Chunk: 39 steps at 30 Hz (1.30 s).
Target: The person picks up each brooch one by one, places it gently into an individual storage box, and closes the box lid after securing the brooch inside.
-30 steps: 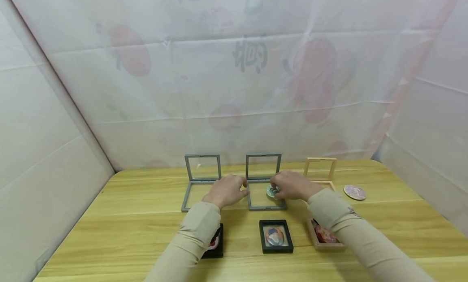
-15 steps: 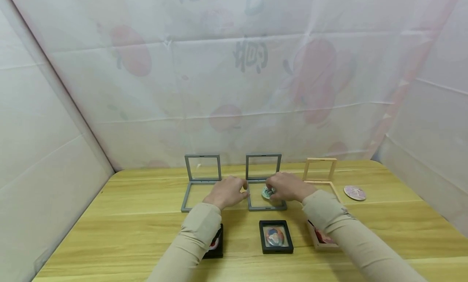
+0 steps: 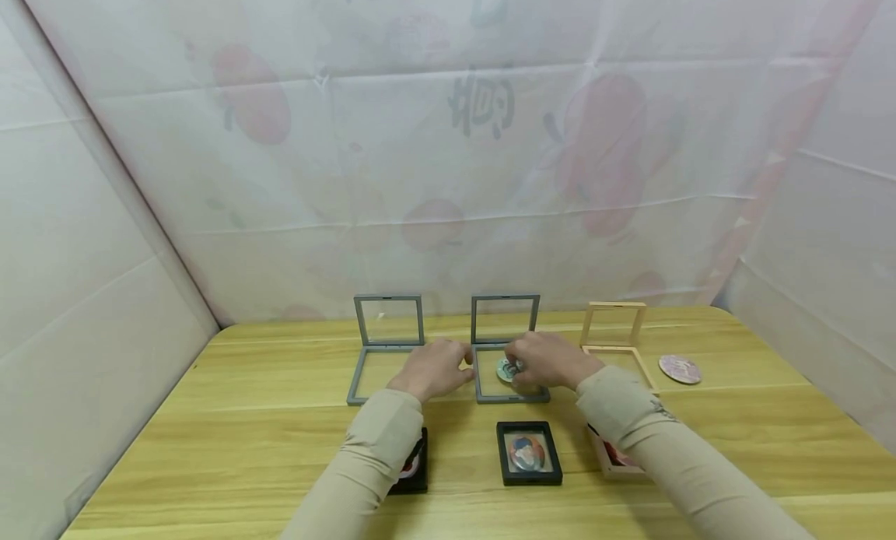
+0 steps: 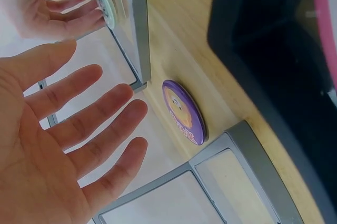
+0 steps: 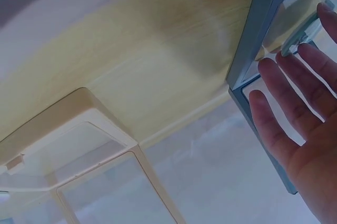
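Note:
My right hand (image 3: 548,359) pinches a round pale green badge (image 3: 507,370) between thumb and fingers. It holds the badge inside the lower half of the middle grey display frame (image 3: 497,400), whose clear-windowed lid stands raised at the back. In the left wrist view the badge (image 4: 108,9) is tilted close to the frame's window. My left hand (image 3: 434,366) hovers by that frame's left side, fingers spread loosely and holding nothing. A purple badge (image 4: 183,112) lies on the table near the left hand, hidden behind it in the head view.
Another opened grey frame (image 3: 357,375) stands left, an opened beige frame (image 3: 642,369) right. A lilac badge (image 3: 679,369) lies beyond the beige one. Nearer are a black frame with a badge (image 3: 554,471), another black frame (image 3: 418,478) and a beige frame (image 3: 607,461), both partly behind sleeves.
My right hand has moved a little to the left with the green badge, within the middle grey frame. The left hand has stayed almost still.

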Tool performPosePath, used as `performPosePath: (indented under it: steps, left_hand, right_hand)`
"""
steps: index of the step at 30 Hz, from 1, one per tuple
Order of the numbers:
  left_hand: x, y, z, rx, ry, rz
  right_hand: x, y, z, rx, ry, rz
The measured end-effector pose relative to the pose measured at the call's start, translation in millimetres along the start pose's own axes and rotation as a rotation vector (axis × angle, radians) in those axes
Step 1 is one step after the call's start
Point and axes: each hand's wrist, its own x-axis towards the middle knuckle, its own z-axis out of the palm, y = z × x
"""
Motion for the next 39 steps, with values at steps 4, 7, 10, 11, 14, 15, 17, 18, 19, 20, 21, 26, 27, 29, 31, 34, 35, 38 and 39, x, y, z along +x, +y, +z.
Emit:
performPosePath:
  steps: [4,7,10,11,14,15,17,18,19,20,21,26,27,29,31,34,35,38,39]
  left_hand:
    - [0.7,1.7,-0.3,-0.006,-0.001,-0.003]
    - [1.1,3.1,-0.7,-0.008,-0.006,-0.008]
    - [0.8,3.8,-0.8,-0.011,-0.012,-0.011]
    - [0.7,3.9,-0.7,-0.013,-0.013,-0.013]
    - [0.6,4.1,-1.0,-0.016,-0.013,-0.016]
    - [0.7,4.1,-1.1,-0.017,-0.012,-0.016]
    - [0.8,4.3,-1.4,-0.017,-0.014,-0.018]
    - [1.1,4.4,-1.6,-0.019,-0.015,-0.017]
    - [1.2,4.5,-1.7,-0.022,-0.017,-0.019]
    - [1.4,4.6,-2.0,-0.027,-0.019,-0.019]
    - [1.7,4.9,-2.4,-0.031,-0.022,-0.021]
    - [4.1,6.3,-5.3,-0.047,-0.013,-0.035]
    - [4.6,6.5,-5.9,-0.046,-0.008,-0.034]
    - [5.6,6.5,-7.0,-0.049,0.01,-0.03]
    - [6.6,6.4,-7.8,-0.055,0.027,-0.024]
    - [8.2,6.7,-10.0,-0.057,0.058,-0.022]
    - [8.9,6.7,-11.1,-0.061,0.065,-0.024]
    - [11.6,6.5,-14.1,-0.059,0.098,-0.022]
    - [12.4,6.4,-14.9,-0.061,0.107,-0.018]
  right_hand:
    - [0.4,0.2,1.3,-0.003,0.011,-0.016]
    - [0.4,0.0,2.3,-0.013,0.021,-0.023]
    - [0.6,0.0,3.5,-0.029,0.03,-0.029]
    - [0.8,0.0,4.1,-0.034,0.032,-0.033]
    - [1.1,-0.1,4.8,-0.046,0.04,-0.045]
    - [1.1,0.0,4.9,-0.048,0.043,-0.049]
    - [0.9,0.4,4.6,-0.051,0.05,-0.059]
    - [0.9,0.8,4.3,-0.051,0.055,-0.064]
    - [0.6,1.4,3.8,-0.047,0.061,-0.067]
    - [0.3,2.2,3.2,-0.044,0.068,-0.068]
    - [0.1,3.2,2.4,-0.04,0.076,-0.066]
    - [-1.6,10.0,-3.8,-0.032,0.128,-0.067]
    - [-1.9,11.3,-5.2,-0.03,0.134,-0.07]
    - [-3.0,14.0,-7.8,-0.024,0.144,-0.084]
    - [-3.7,15.8,-10.5,-0.014,0.15,-0.09]
    - [-5.0,19.1,-13.9,-0.019,0.176,-0.09]
    - [-5.7,19.9,-15.3,-0.016,0.187,-0.082]
    - [-9.8,23.5,-20.7,-0.036,0.237,-0.059]
    - [-11.6,25.1,-22.8,-0.032,0.254,-0.046]
